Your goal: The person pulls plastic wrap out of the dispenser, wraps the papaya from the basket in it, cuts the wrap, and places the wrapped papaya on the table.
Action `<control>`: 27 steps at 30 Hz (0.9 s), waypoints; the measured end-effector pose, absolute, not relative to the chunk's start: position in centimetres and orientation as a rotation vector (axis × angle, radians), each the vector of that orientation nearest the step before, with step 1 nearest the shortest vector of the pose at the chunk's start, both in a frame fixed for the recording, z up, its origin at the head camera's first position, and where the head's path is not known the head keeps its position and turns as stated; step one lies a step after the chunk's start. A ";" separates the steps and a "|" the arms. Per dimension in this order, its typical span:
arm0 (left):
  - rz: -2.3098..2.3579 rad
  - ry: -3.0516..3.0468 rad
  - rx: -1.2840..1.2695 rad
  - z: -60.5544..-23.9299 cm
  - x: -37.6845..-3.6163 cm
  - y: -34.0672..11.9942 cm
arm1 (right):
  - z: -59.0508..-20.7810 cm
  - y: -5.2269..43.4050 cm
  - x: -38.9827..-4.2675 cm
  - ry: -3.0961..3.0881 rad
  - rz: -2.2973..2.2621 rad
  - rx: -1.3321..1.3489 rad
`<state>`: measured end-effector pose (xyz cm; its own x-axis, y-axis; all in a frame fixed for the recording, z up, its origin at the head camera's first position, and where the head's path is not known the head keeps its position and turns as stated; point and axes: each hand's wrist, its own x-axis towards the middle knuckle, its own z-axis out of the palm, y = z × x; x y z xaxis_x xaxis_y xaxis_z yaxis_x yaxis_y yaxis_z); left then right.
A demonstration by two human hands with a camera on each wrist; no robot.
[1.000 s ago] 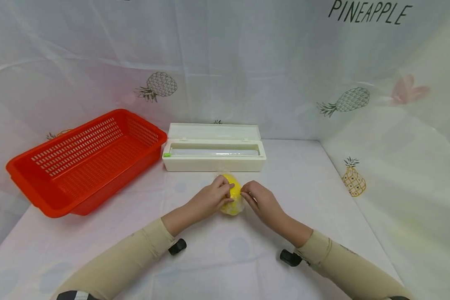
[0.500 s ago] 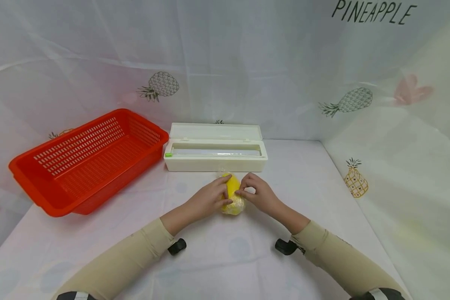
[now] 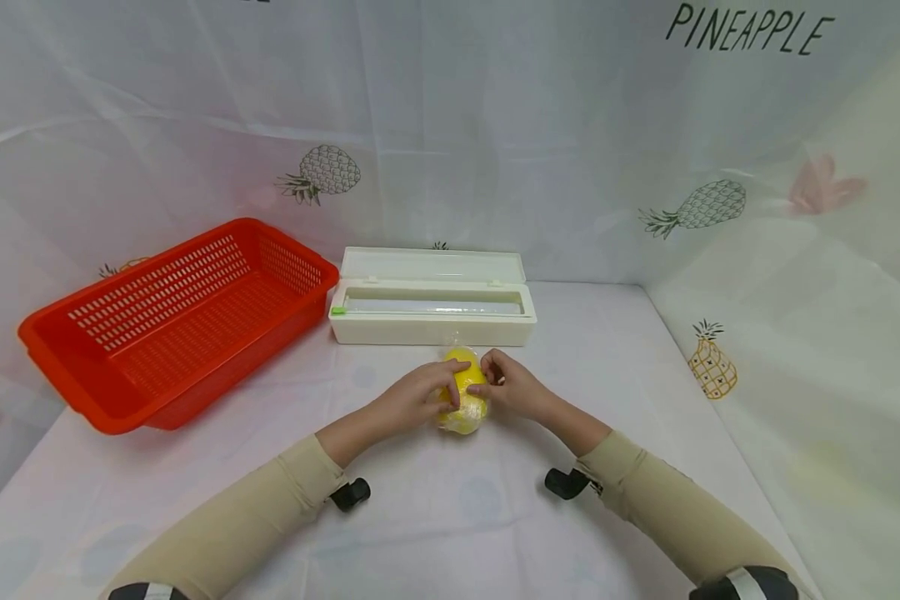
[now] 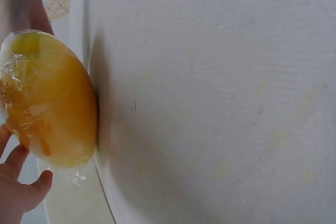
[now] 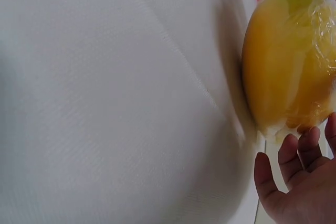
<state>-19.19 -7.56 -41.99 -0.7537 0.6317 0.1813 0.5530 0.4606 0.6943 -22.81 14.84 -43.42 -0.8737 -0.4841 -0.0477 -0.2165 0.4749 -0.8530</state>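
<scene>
An oval yellow mango (image 3: 470, 380), wrapped in crinkled cling film, lies on the cloth-covered table. From its left side my left hand (image 3: 408, 398) rests its fingers on the film. My right hand (image 3: 519, 390) touches the opposite side with its thumb, the index finger bent and apart from the thumb. The left wrist view shows the mango (image 4: 63, 103) with a greenish end and the left fingertips at its other end. Loosely bent fingers of the right hand (image 5: 302, 182) appear under the mango (image 5: 286, 61) in the right wrist view.
Just behind the mango stands a white cling film dispenser (image 3: 431, 334), lid raised, with a roll of film (image 3: 435, 307) inside. A red perforated plastic basket (image 3: 243, 371) stands at the left. Pineapple-printed cloth (image 3: 510, 150) hangs behind and to the right.
My right thumb has come onto the mango's upper side, and the right hand has shifted slightly left. The left fingers remain on the mango with small shifts. Basket and dispenser keep their places.
</scene>
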 end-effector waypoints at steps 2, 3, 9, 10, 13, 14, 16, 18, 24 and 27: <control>1.205 2.553 1.083 -42.1 -19.3 -7.6 | -43.6 14.9 -22.9 2.434 -1.357 -0.605; 1.220 2.531 1.086 -42.1 -19.3 -7.6 | -43.6 14.9 -22.9 2.426 -1.363 -0.609; 1.262 2.473 1.154 -42.6 -19.5 -7.8 | -43.8 15.3 -23.0 2.370 -1.390 -0.661; 1.264 2.469 1.167 -42.7 -19.5 -7.9 | -43.8 15.4 -23.0 2.363 -1.393 -0.668; 1.255 2.465 1.180 -42.7 -19.6 -7.8 | -44.0 15.7 -23.2 2.340 -1.397 -0.673; 1.246 2.464 1.186 -42.8 -19.7 -7.8 | -44.1 15.9 -23.3 2.332 -1.399 -0.673; 1.230 2.461 1.190 -42.8 -19.7 -7.7 | -44.2 16.2 -23.4 2.315 -1.394 -0.678; 1.213 2.461 1.191 -42.8 -19.9 -7.7 | -44.2 16.4 -23.6 2.294 -1.392 -0.682; 1.139 2.477 1.238 -42.9 -20.3 -7.7 | -44.1 17.2 -24.2 2.187 -1.407 -0.688; 1.062 2.491 1.297 -42.8 -20.6 -7.7 | -44.1 17.6 -24.4 2.117 -1.432 -0.678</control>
